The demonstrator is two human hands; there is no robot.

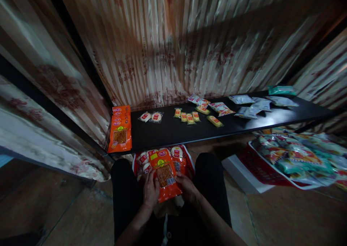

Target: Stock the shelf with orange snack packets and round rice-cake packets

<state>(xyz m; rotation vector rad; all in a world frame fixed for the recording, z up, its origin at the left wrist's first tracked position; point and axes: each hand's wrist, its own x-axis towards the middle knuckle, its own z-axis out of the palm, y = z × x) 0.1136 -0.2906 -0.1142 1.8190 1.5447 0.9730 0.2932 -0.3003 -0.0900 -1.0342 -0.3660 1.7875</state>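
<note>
Between my knees, an orange snack packet (164,172) with a clear window onto brown sticks is gripped from both sides. My left hand (150,190) closes on its left edge, and my right hand (187,186) holds the right edge. Behind and beneath the packet stands a red and white box (191,159) with white round wrapped cakes (177,151) and another orange packet (180,164) in it. On the left end of the black shelf (157,134) lie orange packets (120,129) of the same look, apart from my hands.
Along the shelf lie two round wrapped cakes (156,117), several small yellow packets (190,118), red-and-white packets (221,108), pale packets (252,108) and a green packet (282,90). A red-sided box (256,167) full of packets stands on the floor at right. Curtains (162,40) and dark poles (81,51) surround the shelf.
</note>
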